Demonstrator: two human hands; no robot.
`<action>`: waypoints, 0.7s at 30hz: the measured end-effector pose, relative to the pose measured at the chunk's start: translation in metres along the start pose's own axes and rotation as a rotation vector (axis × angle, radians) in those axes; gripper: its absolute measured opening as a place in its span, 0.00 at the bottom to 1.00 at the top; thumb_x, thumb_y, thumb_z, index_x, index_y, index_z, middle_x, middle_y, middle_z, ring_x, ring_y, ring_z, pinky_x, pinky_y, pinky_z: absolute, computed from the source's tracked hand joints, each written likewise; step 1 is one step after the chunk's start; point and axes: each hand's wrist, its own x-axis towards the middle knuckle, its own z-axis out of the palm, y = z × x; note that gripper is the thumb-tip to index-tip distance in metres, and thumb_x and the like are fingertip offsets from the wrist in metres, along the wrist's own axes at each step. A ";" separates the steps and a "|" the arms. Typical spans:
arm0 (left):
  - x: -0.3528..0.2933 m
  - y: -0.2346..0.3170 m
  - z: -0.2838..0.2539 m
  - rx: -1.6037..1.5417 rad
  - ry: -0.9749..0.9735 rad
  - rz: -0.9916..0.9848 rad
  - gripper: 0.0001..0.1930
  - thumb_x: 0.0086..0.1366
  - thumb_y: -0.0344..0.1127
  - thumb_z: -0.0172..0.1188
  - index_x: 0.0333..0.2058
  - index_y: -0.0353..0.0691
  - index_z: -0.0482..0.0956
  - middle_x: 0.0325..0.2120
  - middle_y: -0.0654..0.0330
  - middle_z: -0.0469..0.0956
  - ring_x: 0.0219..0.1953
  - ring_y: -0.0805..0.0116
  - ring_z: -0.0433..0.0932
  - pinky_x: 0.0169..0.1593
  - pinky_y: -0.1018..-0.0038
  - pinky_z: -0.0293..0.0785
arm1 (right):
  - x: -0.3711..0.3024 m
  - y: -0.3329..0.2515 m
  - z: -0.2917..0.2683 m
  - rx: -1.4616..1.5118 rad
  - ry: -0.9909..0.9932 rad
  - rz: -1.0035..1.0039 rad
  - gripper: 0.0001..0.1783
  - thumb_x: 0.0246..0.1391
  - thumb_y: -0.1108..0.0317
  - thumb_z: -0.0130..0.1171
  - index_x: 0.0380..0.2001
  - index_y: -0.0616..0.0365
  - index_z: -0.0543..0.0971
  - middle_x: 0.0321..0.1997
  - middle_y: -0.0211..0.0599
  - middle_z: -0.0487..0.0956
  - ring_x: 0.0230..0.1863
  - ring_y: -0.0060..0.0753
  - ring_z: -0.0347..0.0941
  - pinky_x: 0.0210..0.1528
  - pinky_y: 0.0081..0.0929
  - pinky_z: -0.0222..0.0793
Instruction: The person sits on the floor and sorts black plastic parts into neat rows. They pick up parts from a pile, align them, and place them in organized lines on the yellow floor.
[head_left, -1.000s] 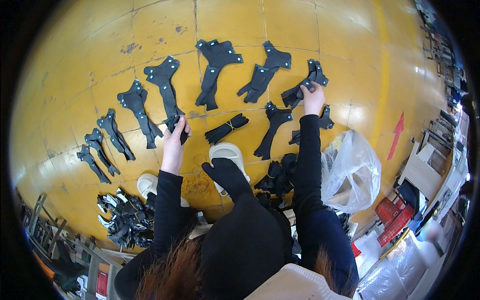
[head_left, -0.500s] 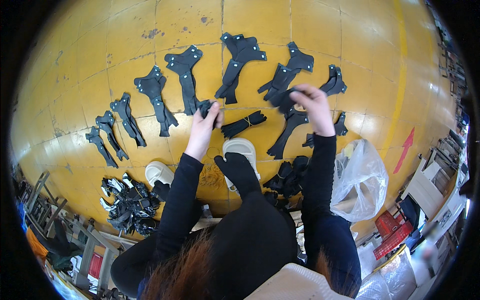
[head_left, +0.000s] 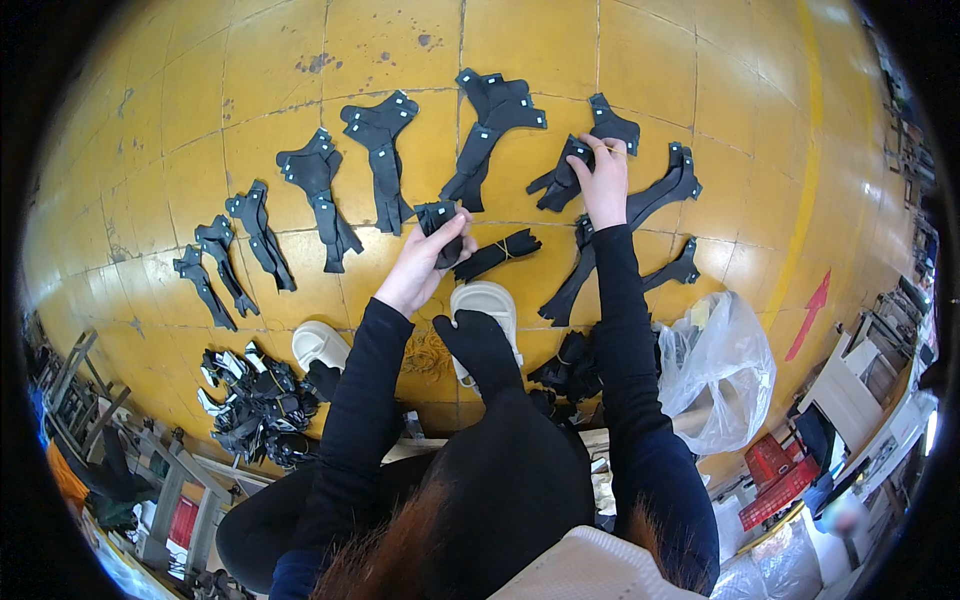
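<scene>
My left hand is closed round a small stack of black fabric pieces with a white label on top. Farther right, my right hand pinches the edge of a black labelled piece lying on a pile on the floor. A thin yellow band shows by its fingers. Between the hands lies a black bundle tied with a yellow band. Similar black piles with small white labels, such as the one at far centre, fan out in an arc before me.
Heaps of black bundles lie at left and right near my feet. Loose yellow bands lie by the cream slippers. A clear plastic bag stands at right, with red crates beyond.
My right hand has moved slightly left and away from me, bringing its black piece down onto the pile. My left hand has shifted right and turned, so its stack's labelled face shows.
</scene>
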 end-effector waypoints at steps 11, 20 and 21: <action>0.014 0.001 -0.021 0.010 0.199 0.176 0.05 0.65 0.33 0.55 0.33 0.41 0.69 0.21 0.69 0.64 0.25 0.79 0.64 0.30 0.79 0.63 | 0.015 0.010 0.003 0.087 -0.084 -0.012 0.18 0.35 0.75 0.67 0.34 0.61 0.77 0.31 0.39 0.71 0.34 0.42 0.68 0.42 0.34 0.65; 0.016 0.001 -0.023 0.073 0.208 0.211 0.07 0.63 0.36 0.58 0.30 0.40 0.71 0.22 0.67 0.70 0.25 0.77 0.68 0.31 0.80 0.64 | 0.010 -0.015 -0.011 0.256 -0.225 -0.034 0.09 0.42 0.75 0.63 0.30 0.64 0.78 0.28 0.38 0.76 0.31 0.34 0.73 0.36 0.26 0.70; 0.018 0.003 -0.020 0.096 0.186 0.215 0.07 0.63 0.35 0.58 0.31 0.40 0.71 0.23 0.67 0.70 0.25 0.77 0.68 0.31 0.80 0.64 | 0.006 -0.021 -0.018 0.323 -0.250 0.009 0.09 0.42 0.76 0.62 0.30 0.64 0.78 0.27 0.38 0.76 0.30 0.34 0.74 0.36 0.25 0.70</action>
